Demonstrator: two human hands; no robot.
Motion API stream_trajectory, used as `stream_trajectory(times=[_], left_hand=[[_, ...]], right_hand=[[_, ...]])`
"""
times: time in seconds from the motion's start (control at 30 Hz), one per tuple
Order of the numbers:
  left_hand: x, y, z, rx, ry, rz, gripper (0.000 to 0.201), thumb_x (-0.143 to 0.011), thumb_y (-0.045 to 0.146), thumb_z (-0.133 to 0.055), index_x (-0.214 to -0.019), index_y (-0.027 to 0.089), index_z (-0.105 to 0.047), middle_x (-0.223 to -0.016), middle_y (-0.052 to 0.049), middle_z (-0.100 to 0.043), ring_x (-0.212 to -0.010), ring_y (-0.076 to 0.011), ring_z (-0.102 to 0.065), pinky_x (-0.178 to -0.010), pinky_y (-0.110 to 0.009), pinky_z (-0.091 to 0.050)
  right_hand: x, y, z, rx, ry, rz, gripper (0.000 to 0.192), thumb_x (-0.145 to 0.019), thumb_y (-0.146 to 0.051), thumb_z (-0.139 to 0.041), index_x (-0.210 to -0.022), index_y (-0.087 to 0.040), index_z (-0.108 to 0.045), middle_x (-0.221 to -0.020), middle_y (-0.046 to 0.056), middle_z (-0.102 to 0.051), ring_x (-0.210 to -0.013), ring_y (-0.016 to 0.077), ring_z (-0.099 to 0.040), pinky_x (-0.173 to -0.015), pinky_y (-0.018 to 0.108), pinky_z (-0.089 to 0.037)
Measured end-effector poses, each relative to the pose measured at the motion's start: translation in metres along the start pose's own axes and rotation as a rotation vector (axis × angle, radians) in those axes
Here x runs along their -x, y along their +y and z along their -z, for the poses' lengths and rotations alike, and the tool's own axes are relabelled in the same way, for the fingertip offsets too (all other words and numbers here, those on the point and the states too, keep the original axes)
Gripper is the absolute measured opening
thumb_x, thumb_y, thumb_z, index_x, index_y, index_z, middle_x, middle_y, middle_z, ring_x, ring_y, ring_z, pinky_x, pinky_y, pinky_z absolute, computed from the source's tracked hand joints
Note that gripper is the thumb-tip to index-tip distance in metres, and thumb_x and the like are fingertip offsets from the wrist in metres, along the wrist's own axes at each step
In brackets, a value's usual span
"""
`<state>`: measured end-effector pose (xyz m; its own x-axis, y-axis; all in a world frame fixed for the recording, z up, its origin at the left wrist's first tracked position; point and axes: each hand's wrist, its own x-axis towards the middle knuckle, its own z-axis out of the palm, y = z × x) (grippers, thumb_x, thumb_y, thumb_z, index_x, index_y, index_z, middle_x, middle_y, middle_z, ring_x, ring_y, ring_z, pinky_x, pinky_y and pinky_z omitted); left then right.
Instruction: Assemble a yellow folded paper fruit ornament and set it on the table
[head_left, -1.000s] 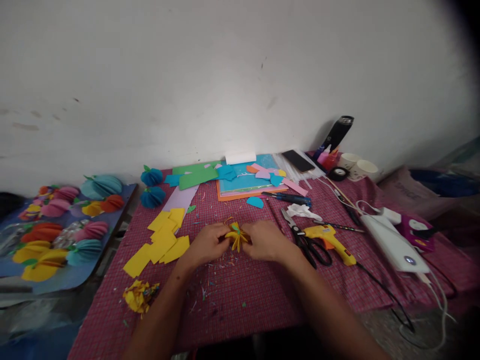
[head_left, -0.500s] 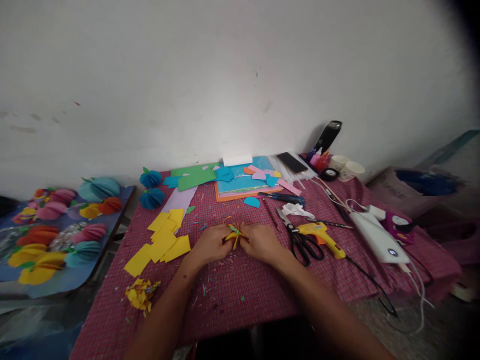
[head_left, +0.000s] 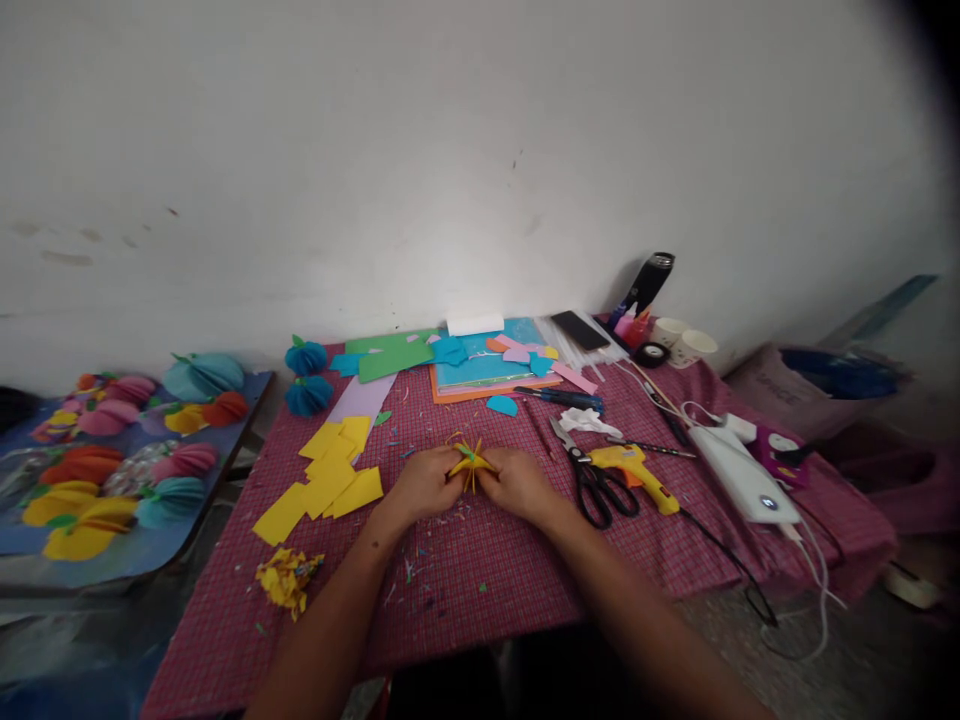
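Red checked cloth covered the desk (head_left: 480, 580); both hands, left hand (head_left: 424, 484) and right hand (head_left: 516, 483), pinched a folded yellow paper piece (head_left: 470, 465) with clenched fingers.

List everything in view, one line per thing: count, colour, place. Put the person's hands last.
folded paper piece: one, yellow with a green bit, held between both hands
paper rectangles: several, yellow, left of the hands
paper scraps: one heap, yellow, near left edge of the table
paper balls: two, blue, far left of the table
paper sheets: a stack, blue, green, orange, at the back
scissors: one, black handles, right of the hands
glue gun: one, yellow, beside the scissors
power bank: one, white, right side
cups: two, white, back right
tablecloth: one, red checked, covering the table
left hand: one, gripping the piece
right hand: one, gripping the piece
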<state>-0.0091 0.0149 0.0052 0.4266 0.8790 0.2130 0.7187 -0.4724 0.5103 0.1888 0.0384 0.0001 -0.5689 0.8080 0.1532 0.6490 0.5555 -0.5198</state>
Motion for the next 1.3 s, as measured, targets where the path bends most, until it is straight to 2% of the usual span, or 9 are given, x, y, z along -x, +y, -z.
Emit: stream_trajectory(times=[0.33,0.4,0.5,0.57,0.67,0.8,0.93,1.17,1.3], left_hand=[[-0.001,0.001,0.002,-0.012,-0.024,0.01,0.013,-0.082,0.015,-0.054,-0.074,0.019,-0.063,-0.078,-0.003,-0.063,-0.077,-0.0174,-0.058,-0.071,-0.027,-0.042],[0.0,0.001,0.004,0.005,-0.042,0.004,0.011,-0.082,0.018,-0.056,-0.075,0.02,-0.064,-0.078,-0.003,-0.063,-0.078,-0.0179,-0.058,-0.072,-0.028,-0.042],[0.003,0.001,0.016,0.059,-0.101,0.008,0.01,-0.082,0.027,-0.062,-0.078,0.019,-0.065,-0.078,-0.002,-0.063,-0.075,-0.017,-0.057,-0.07,-0.027,-0.041],[0.006,0.001,0.027,0.128,-0.156,0.018,0.013,-0.079,0.03,-0.065,-0.081,0.018,-0.065,-0.079,0.0,-0.063,-0.074,-0.0161,-0.057,-0.069,-0.026,-0.042],[0.01,-0.002,0.041,0.27,-0.23,0.041,0.02,-0.08,0.023,-0.061,-0.1,0.019,-0.066,-0.093,-0.001,-0.067,-0.083,-0.0163,-0.06,-0.074,-0.026,-0.045],[0.012,-0.006,0.048,0.355,-0.206,0.095,0.034,-0.081,0.015,-0.054,-0.113,0.02,-0.066,-0.106,-0.004,-0.07,-0.091,-0.0173,-0.063,-0.082,-0.029,-0.049],[0.011,-0.007,0.045,0.336,-0.141,0.107,0.025,-0.085,0.02,-0.056,-0.106,0.02,-0.07,-0.105,-0.004,-0.072,-0.094,-0.0177,-0.064,-0.086,-0.031,-0.049],[0.008,-0.004,0.04,0.363,-0.141,0.082,0.02,-0.089,0.024,-0.056,-0.1,0.021,-0.072,-0.096,-0.003,-0.072,-0.089,-0.0154,-0.065,-0.083,-0.027,-0.049],[0.006,-0.001,0.041,0.339,-0.154,0.075,0.021,-0.091,0.025,-0.052,-0.09,0.019,-0.072,-0.089,-0.002,-0.072,-0.082,-0.0143,-0.064,-0.078,-0.025,-0.048]], right_hand=[[-0.001,0.0,-0.007,-0.07,0.044,-0.008,0.011,-0.085,-0.014,-0.055,-0.083,-0.017,-0.065,-0.081,0.003,-0.068,-0.073,0.015,-0.058,-0.067,0.024,-0.037],[0.0,0.001,0.0,-0.117,-0.009,0.024,0.006,-0.083,-0.019,-0.06,-0.082,-0.017,-0.065,-0.08,0.002,-0.067,-0.071,0.0143,-0.056,-0.065,0.024,-0.036],[0.003,0.005,0.015,-0.272,-0.077,0.07,0.022,-0.088,-0.038,-0.062,-0.087,-0.017,-0.066,-0.079,0.0,-0.066,-0.07,0.0139,-0.056,-0.064,0.023,-0.037],[0.004,0.008,0.022,-0.362,-0.072,0.082,0.031,-0.093,-0.044,-0.054,-0.09,-0.016,-0.067,-0.08,0.001,-0.066,-0.071,0.014,-0.057,-0.064,0.023,-0.038],[0.004,0.012,0.028,-0.406,-0.03,0.074,0.039,-0.097,-0.048,-0.047,-0.094,-0.016,-0.069,-0.084,0.003,-0.068,-0.075,0.0152,-0.059,-0.068,0.025,-0.041],[0.005,0.01,0.027,-0.364,0.055,0.08,0.037,-0.094,-0.05,-0.052,-0.098,-0.017,-0.069,-0.092,0.006,-0.07,-0.085,0.018,-0.061,-0.079,0.029,-0.044],[0.007,0.006,0.024,-0.368,0.07,0.073,0.033,-0.093,-0.048,-0.055,-0.095,-0.017,-0.067,-0.088,0.005,-0.068,-0.082,0.0171,-0.06,-0.077,0.028,-0.044],[0.006,0.001,0.024,-0.367,0.01,0.059,0.033,-0.097,-0.042,-0.047,-0.09,-0.017,-0.066,-0.082,0.003,-0.067,-0.076,0.0153,-0.059,-0.071,0.026,-0.043],[0.005,0.0,0.026,-0.381,-0.009,0.072,0.04,-0.1,-0.044,-0.04,-0.083,-0.017,-0.064,-0.078,0.003,-0.064,-0.073,0.0148,-0.058,-0.071,0.027,-0.043]])
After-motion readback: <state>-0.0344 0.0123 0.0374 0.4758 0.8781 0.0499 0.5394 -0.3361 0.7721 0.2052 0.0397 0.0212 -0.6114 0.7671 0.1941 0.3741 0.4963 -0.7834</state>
